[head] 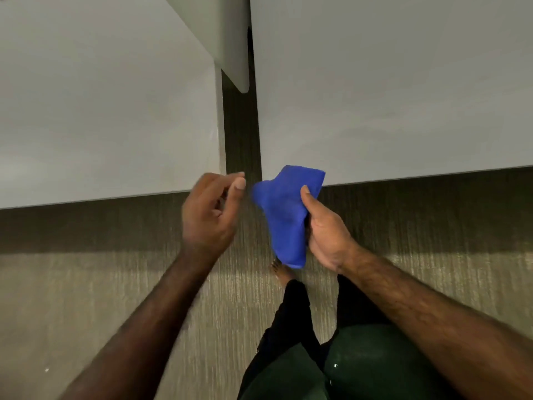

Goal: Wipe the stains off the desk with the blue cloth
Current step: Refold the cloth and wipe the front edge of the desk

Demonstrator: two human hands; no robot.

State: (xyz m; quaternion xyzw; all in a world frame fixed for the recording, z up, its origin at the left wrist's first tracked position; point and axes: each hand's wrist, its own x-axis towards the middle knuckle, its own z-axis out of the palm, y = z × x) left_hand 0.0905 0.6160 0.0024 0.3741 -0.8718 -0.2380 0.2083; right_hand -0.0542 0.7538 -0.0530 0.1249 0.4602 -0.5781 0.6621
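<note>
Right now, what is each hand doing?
Left hand: loosely curled, holding nothing.
Right hand: closed on the blue cloth.

Two pale grey worktops: left worktop (101,96), right worktop (403,82), a narrow gap between them. A pale panel (230,39) stands in the gap's far end. Floor (86,284): olive-beige, fine-streaked carpet, shadowed just beneath the worktop edges.

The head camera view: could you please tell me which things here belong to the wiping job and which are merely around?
Belonging to the job:
blue cloth, gripped in the right hand
left hand, empty, beside the cloth
right desk
left desk

Merely around:
carpeted floor
panel between the desks
</note>
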